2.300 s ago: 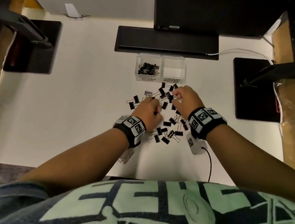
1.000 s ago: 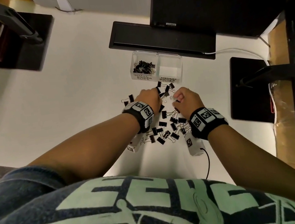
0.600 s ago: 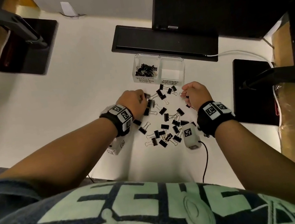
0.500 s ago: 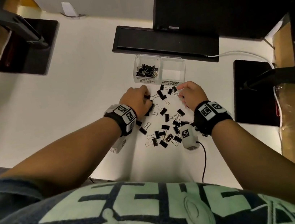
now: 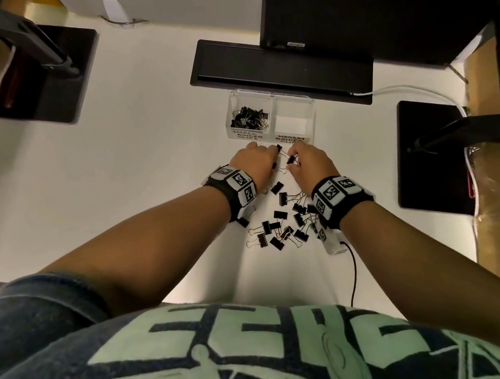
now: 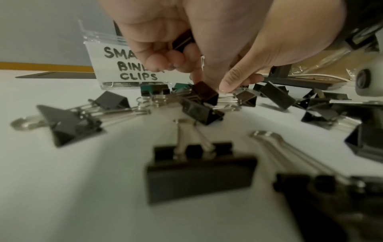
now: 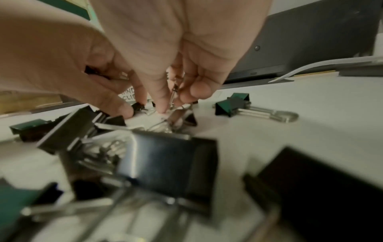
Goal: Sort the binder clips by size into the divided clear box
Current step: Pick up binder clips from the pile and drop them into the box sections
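Note:
The divided clear box (image 5: 291, 103) stands at the back; its left cell, labelled small (image 6: 107, 65), holds several black clips, and its right cell looks bare. Loose black binder clips (image 5: 279, 227) lie scattered in front of it. My left hand (image 5: 255, 164) is just before the box, pinching a small black clip (image 6: 206, 95) on the table between thumb and forefinger, with another clip (image 6: 183, 41) tucked under its curled fingers. My right hand (image 5: 297, 158) is beside it, wire handles (image 7: 175, 89) gripped in its curled fingers, thumb and forefinger at a small clip (image 7: 137, 106).
A black bar-shaped base (image 5: 279, 66) and a monitor (image 5: 377, 10) stand right behind the box. Black stand plates lie at left (image 5: 43, 80) and right (image 5: 427, 158). A white cable (image 5: 405, 90) runs at the back right. A larger clip (image 7: 232, 104) lies to the right.
Both hands have moved forward and together, to the clips just in front of the box. The left hand has shifted right from the pile's left edge.

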`<state>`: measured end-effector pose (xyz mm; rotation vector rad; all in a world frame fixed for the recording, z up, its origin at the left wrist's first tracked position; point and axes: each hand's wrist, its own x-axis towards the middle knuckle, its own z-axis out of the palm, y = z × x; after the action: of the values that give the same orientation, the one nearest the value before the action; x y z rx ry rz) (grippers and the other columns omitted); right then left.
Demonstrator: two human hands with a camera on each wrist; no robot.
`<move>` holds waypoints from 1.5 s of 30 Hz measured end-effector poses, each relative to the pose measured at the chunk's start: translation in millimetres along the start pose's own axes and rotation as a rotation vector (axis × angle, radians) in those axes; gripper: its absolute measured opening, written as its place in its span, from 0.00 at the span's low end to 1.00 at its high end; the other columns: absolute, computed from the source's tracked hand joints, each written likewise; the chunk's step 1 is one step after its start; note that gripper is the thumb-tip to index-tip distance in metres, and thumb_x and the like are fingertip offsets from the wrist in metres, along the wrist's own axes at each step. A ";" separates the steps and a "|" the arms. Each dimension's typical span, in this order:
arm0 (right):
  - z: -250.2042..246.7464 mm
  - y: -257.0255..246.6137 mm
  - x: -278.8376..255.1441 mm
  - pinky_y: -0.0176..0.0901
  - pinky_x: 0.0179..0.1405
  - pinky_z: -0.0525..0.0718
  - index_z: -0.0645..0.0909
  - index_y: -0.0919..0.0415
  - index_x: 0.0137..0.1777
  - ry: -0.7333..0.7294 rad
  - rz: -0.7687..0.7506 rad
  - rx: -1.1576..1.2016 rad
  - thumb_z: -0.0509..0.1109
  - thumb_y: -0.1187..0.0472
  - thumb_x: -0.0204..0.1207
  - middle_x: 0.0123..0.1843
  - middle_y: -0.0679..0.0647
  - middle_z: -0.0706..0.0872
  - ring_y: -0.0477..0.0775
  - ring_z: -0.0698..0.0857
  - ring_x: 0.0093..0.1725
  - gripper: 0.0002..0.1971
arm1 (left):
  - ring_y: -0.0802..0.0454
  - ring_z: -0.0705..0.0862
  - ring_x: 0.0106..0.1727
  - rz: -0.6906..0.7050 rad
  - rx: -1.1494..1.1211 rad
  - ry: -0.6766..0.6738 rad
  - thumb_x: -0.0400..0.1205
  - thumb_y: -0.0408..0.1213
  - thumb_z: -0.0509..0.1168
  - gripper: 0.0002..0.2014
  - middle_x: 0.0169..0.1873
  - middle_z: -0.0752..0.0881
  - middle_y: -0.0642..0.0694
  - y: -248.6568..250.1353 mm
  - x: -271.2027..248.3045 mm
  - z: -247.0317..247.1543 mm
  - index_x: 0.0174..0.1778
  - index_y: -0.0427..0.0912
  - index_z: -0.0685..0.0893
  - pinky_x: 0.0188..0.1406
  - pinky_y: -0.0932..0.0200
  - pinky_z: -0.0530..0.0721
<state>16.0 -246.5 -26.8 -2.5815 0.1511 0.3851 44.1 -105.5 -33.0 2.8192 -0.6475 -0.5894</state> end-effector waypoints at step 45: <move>-49.2 -41.1 19.7 0.37 0.38 0.85 0.86 0.58 0.55 0.028 0.017 0.292 0.63 0.64 0.80 0.51 0.56 0.89 0.49 0.85 0.41 0.11 | 0.46 0.80 0.55 -0.173 -0.407 0.085 0.79 0.41 0.66 0.15 0.56 0.77 0.44 -47.4 -43.0 3.4 0.61 0.47 0.78 0.57 0.48 0.83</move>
<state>54.1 -237.1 27.6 -2.2991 0.2228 0.3080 25.0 -44.3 -34.2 2.5107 -0.2336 -0.5536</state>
